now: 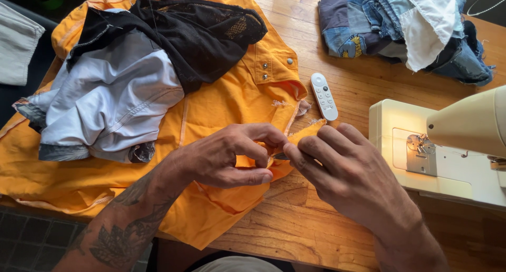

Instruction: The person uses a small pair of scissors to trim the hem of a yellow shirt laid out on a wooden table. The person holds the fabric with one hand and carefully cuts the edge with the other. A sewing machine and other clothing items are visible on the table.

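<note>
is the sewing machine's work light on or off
On: the sewing machine casts a warm glow over its needle plate and bed, brighter than the rest of its body.

A single head-worn camera looks steeply down from close above the wooden counter (pixel 337 219), the wearer's left hand (pixel 221 158) and right hand (pixel 342 172) meeting mid-frame; orange fabric (pixel 221 98) spreads left of the grip, a sewing machine (pixel 448 145) right.

Bright daylight, sharp focus, soft shadows, slight edge distortion
</note>
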